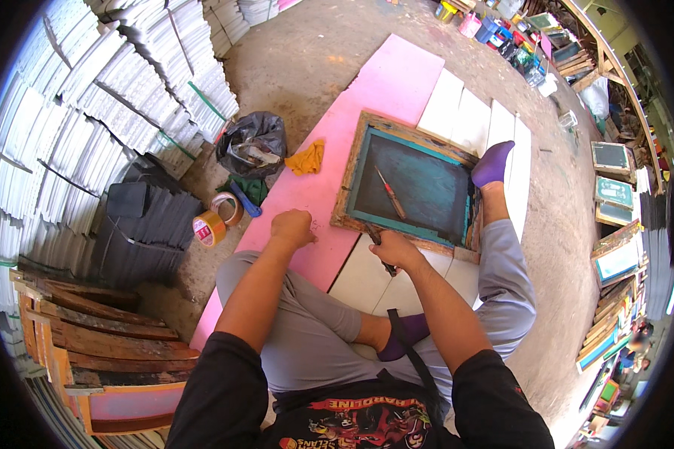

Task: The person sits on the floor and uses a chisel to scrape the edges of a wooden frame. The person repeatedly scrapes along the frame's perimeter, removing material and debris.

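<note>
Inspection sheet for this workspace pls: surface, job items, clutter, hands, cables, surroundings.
Surface: pink board beside white boards, on a bare floor.
Job items: wooden frame with teal-stained mesh; slim brown-handled tool lying on the mesh.
Clutter: orange cloth at the pink board's left edge; two tape rolls and a black plastic bag off that side.
Hands: right hand grips a dark tool, type unclear; left hand curled over the pink board, contents hidden.
Cables: nothing seen.
Surroundings: bundled white stacks left; more frames right.
</note>
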The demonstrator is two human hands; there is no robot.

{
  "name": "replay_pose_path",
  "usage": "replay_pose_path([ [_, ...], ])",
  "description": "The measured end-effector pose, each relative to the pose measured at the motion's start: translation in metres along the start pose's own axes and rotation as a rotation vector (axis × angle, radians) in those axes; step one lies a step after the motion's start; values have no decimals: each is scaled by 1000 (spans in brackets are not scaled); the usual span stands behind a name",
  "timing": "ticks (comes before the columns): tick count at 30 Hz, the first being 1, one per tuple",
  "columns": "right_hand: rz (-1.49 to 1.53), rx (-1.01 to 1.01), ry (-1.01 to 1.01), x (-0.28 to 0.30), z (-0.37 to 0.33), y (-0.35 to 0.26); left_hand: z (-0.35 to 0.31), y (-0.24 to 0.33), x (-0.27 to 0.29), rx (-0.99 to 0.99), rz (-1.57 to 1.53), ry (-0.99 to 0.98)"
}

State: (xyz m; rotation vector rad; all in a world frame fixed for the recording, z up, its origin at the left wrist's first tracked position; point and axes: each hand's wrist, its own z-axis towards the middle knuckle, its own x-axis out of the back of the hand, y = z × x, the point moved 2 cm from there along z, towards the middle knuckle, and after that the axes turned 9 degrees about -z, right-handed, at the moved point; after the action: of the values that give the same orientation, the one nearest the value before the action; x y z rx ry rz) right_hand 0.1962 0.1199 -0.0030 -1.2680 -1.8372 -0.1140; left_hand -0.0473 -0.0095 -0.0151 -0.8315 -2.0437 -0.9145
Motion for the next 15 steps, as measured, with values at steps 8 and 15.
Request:
replay_pose_path([
  [8, -74, 23, -35, 0, 17, -8, 5, -1, -8, -65, -41, -10],
  [15, -137, -187, -20, -6, 15, -23, 4, 8, -4, -90, -47, -20],
])
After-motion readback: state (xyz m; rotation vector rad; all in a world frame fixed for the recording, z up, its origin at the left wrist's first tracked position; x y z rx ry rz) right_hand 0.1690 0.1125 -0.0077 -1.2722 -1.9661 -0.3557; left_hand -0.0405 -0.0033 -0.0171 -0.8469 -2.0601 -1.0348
